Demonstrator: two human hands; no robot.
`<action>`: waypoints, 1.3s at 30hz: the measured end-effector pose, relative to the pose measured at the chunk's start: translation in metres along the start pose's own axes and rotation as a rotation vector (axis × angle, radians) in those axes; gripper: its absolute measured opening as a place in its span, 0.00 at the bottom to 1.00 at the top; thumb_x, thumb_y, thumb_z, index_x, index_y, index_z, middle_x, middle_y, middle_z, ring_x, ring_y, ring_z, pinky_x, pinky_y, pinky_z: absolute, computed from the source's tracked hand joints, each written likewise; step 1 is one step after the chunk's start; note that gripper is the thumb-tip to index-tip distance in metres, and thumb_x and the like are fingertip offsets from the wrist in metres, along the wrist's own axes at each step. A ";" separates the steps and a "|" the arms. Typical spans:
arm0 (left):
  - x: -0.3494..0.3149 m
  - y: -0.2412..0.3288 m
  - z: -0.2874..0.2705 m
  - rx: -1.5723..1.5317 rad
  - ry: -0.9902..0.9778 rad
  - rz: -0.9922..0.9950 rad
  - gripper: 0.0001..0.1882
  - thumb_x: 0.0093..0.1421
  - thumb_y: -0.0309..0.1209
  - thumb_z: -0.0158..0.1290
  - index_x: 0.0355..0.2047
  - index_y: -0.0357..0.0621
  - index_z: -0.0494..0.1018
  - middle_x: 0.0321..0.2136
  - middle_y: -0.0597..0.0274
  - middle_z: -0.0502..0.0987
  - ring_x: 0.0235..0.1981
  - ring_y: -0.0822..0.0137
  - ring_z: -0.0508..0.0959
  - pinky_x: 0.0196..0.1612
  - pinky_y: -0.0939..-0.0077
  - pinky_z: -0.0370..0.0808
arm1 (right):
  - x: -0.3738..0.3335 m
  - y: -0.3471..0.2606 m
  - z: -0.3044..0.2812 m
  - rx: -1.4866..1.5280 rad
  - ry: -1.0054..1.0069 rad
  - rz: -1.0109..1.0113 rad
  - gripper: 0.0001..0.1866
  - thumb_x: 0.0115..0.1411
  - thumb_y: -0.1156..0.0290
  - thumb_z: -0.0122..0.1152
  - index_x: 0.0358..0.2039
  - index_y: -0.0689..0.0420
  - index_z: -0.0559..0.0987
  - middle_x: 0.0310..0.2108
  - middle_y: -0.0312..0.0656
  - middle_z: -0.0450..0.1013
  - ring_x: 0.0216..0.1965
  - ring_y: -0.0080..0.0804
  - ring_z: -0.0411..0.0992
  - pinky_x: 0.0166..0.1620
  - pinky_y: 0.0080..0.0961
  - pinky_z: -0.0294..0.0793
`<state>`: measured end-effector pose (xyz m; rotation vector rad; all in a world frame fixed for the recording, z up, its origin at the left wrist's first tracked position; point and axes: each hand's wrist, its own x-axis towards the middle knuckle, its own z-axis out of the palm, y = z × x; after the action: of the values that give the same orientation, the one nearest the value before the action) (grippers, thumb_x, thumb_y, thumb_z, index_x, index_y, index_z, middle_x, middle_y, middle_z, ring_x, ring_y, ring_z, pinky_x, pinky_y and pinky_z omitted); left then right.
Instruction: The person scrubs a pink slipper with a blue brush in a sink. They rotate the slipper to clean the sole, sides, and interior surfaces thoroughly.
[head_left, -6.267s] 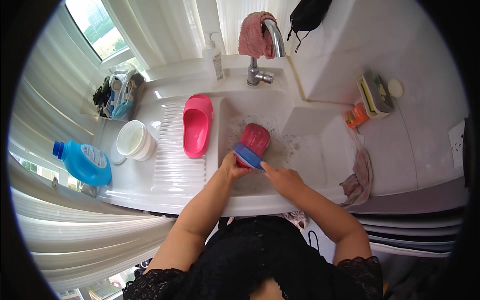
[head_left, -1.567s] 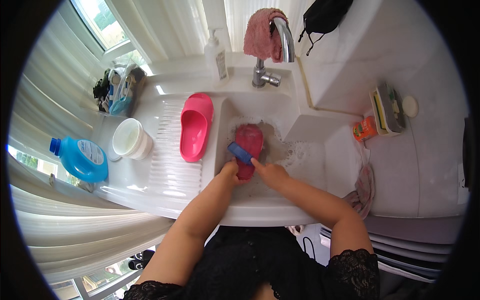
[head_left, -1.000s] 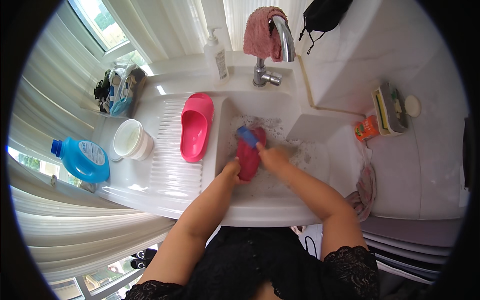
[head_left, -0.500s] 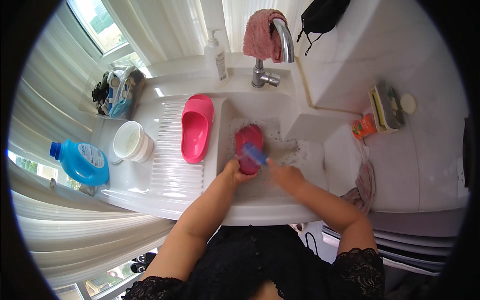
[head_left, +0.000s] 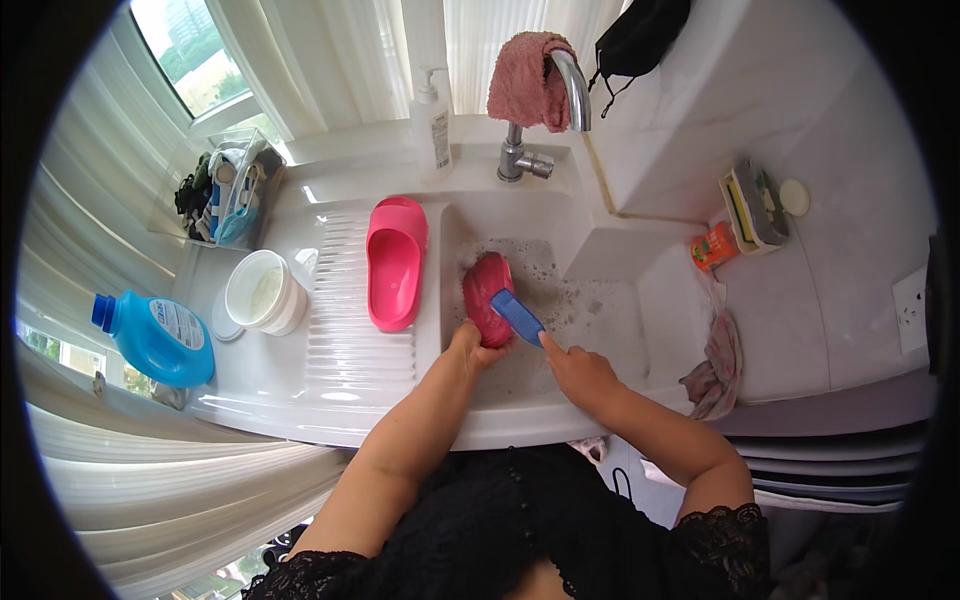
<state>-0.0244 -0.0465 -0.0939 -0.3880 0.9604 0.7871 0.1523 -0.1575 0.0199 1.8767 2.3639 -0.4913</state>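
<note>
A wet dark-pink slipper (head_left: 484,284) lies tilted in the sink basin (head_left: 610,345), over soapy water. My left hand (head_left: 472,346) is closed round its near end. My right hand (head_left: 580,374) grips a blue scrubbing brush (head_left: 518,316), whose head rests against the slipper's right side. The brush's bristles are hidden from this view. To the left, a bright pink slipper (head_left: 395,275) lies sole down on the ribbed washboard (head_left: 345,345).
A white tub (head_left: 264,292) and a blue detergent bottle (head_left: 165,338) stand on the left. A pump bottle (head_left: 431,128) stands behind. Over the tap (head_left: 511,160) hangs a pink cloth (head_left: 527,82). An orange container (head_left: 713,247) and a sponge holder (head_left: 758,212) are at the right wall.
The brush was blurred by motion and now shows sharply, a little lower and to the right, along with my right hand. My left hand keeps its hold on the slipper.
</note>
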 end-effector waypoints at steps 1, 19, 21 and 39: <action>0.001 -0.001 0.000 -0.066 -0.024 0.007 0.22 0.69 0.45 0.29 0.53 0.50 0.64 0.50 0.56 0.71 0.52 0.53 0.70 0.52 0.45 0.69 | -0.001 0.001 -0.002 0.000 0.030 0.013 0.26 0.62 0.66 0.47 0.61 0.51 0.61 0.24 0.49 0.73 0.25 0.51 0.74 0.29 0.40 0.75; 0.012 -0.007 -0.005 0.348 0.137 0.077 0.21 0.68 0.50 0.32 0.45 0.52 0.68 0.36 0.60 0.76 0.29 0.61 0.76 0.24 0.67 0.77 | 0.030 -0.003 0.000 0.140 0.121 0.123 0.23 0.64 0.62 0.46 0.59 0.47 0.63 0.27 0.56 0.73 0.27 0.54 0.74 0.30 0.48 0.74; 0.019 -0.009 -0.008 0.339 0.153 0.031 0.19 0.68 0.49 0.33 0.45 0.53 0.68 0.36 0.60 0.76 0.29 0.61 0.76 0.24 0.67 0.76 | 0.048 0.013 0.017 0.176 0.116 0.255 0.23 0.64 0.62 0.46 0.59 0.46 0.64 0.26 0.56 0.73 0.28 0.55 0.75 0.31 0.49 0.74; 0.023 0.006 -0.016 0.336 0.251 0.038 0.15 0.66 0.44 0.39 0.41 0.51 0.69 0.29 0.61 0.74 0.23 0.65 0.74 0.20 0.73 0.76 | 0.098 0.086 0.076 0.321 0.239 0.262 0.19 0.64 0.62 0.47 0.55 0.48 0.69 0.29 0.52 0.75 0.31 0.53 0.75 0.35 0.47 0.72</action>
<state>-0.0304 -0.0431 -0.1218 -0.1782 1.3152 0.6044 0.2010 -0.0715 -0.0947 2.4717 2.2275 -0.6877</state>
